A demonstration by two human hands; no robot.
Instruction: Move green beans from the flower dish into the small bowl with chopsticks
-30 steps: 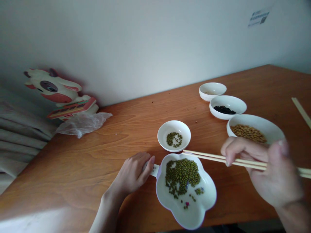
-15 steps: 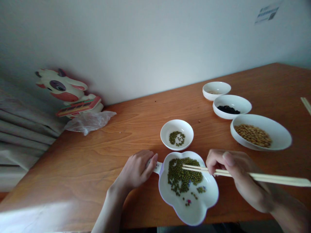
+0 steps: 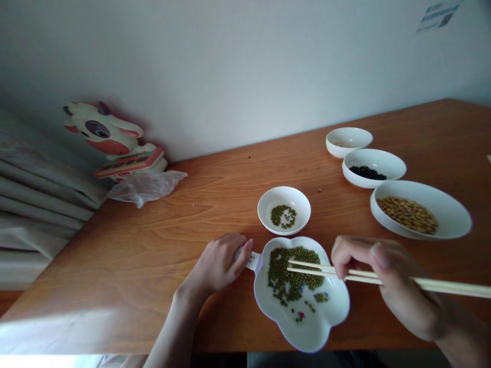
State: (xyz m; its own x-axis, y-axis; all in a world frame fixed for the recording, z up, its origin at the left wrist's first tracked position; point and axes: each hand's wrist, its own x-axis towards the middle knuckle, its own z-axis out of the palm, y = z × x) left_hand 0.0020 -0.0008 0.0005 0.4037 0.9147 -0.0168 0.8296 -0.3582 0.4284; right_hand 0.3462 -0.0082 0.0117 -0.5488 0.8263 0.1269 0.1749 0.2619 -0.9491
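Observation:
A flower-shaped white dish (image 3: 307,327) with a pile of green mung beans (image 3: 289,271) sits near the table's front edge. My left hand (image 3: 218,266) is closed on the dish's small handle at its left side. My right hand (image 3: 387,278) grips a pair of wooden chopsticks (image 3: 345,273), whose tips lie over the bean pile. Just behind the dish stands a small round white bowl (image 3: 284,197) holding a few green beans.
At the right stand three more white dishes: a large one with soybeans (image 3: 448,220), one with black beans (image 3: 391,163), and a small bowl (image 3: 349,139). A cow-shaped toy (image 3: 111,140) and a crumpled plastic bag (image 3: 148,186) lie at the table's (image 3: 134,245) far left by the wall.
My right hand has brought the chopsticks left and down from above the dish's far rim, so the tips now reach into the bean pile. My left hand stayed on the handle.

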